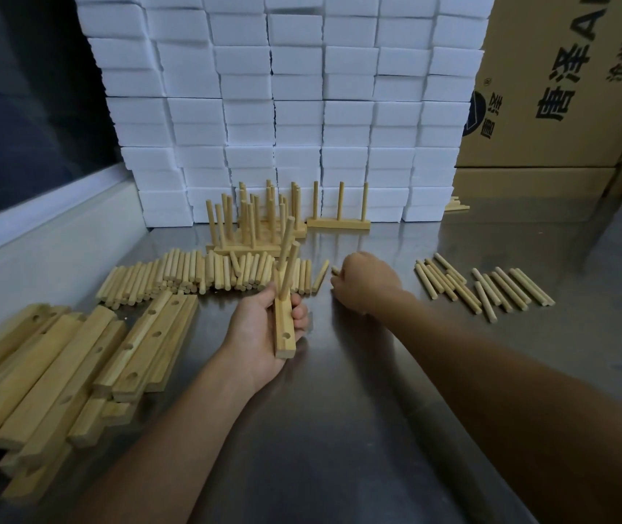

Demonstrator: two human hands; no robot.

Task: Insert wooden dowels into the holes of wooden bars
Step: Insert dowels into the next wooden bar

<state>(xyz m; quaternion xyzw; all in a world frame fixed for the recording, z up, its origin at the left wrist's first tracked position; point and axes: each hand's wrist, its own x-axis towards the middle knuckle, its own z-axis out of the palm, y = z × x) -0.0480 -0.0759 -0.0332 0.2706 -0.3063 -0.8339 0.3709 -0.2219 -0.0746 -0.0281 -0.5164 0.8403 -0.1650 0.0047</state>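
My left hand (260,334) grips a wooden bar (283,327) at the middle of the table. Two dowels (287,245) stand in its far holes, and one hole near its front end is bare. My right hand (364,283) rests knuckles-up on the table just right of the big dowel pile (203,276), its fingers curled round a dowel (335,271) whose tip shows at the left. A smaller scatter of dowels (487,287) lies to the right of that hand.
Loose drilled bars (67,357) are heaped at the left. Finished bars with upright dowels (260,217) stand at the back, one apart (339,221). Behind them rises a wall of white foam blocks (283,107). A cardboard box (566,88) stands at the back right on the steel table (377,410).
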